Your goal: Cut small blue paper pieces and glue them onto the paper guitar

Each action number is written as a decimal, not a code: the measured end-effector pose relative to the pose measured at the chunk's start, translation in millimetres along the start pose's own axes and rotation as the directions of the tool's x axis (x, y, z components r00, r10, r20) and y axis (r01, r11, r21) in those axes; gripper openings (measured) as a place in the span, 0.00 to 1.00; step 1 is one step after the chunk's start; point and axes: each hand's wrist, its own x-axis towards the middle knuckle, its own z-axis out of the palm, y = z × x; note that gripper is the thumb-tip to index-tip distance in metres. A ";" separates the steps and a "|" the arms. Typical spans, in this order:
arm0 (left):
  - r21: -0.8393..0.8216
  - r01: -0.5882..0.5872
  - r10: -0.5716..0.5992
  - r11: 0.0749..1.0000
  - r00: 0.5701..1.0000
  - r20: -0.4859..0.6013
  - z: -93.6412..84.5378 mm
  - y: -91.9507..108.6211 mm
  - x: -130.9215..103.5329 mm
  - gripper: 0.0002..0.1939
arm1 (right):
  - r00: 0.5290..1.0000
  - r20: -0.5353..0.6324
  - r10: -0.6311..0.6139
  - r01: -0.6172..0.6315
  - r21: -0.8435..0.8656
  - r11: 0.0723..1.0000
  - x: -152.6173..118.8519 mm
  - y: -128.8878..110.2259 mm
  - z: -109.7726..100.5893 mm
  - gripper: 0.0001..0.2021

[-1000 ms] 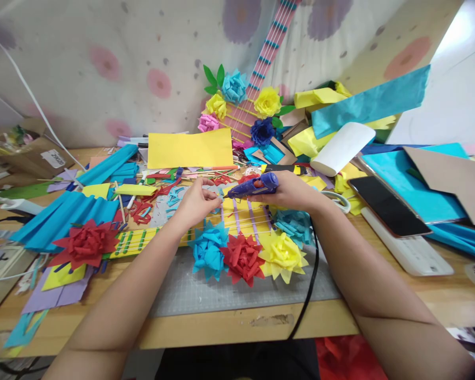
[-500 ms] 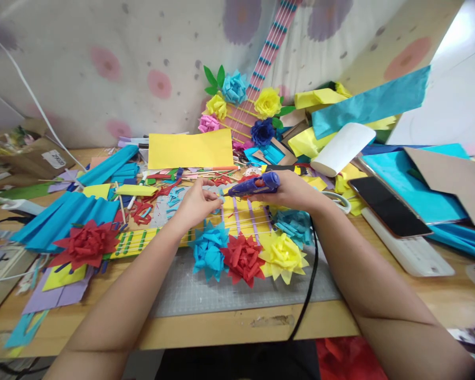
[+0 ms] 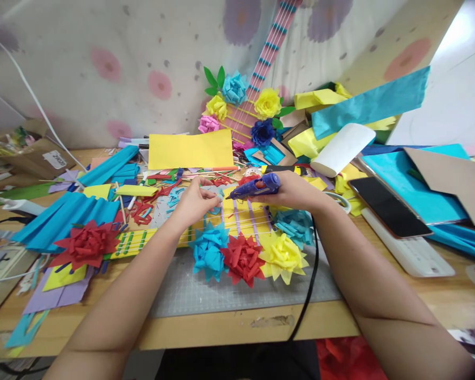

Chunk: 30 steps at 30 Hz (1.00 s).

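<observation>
My right hand is wrapped round a blue glue gun, its nozzle pointing left over a yellow paper guitar. Close to the nozzle, my left hand has its thumb and fingers pinched together above the guitar; what lies between them is too small to make out. Along the guitar's near side are a blue flower, a red flower and a yellow flower. Another blue flower sits below my right hand. The neck passes leftward behind my left forearm.
A grey cutting mat lies under the guitar. The gun's black cable hangs over the table edge. To the right is a phone; a red flower lies left. A pink flowered guitar leans against the wall behind.
The glue gun's nozzle has moved slightly right and down, away from my left fingertips. My left hand is nearly unmoved.
</observation>
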 end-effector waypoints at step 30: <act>0.578 -0.528 0.271 0.622 0.838 0.474 -17.7 50.7 56.9 0.12 | 0.929 -0.319 0.188 -0.135 0.181 0.974 -15.4 42.9 -32.0 0.26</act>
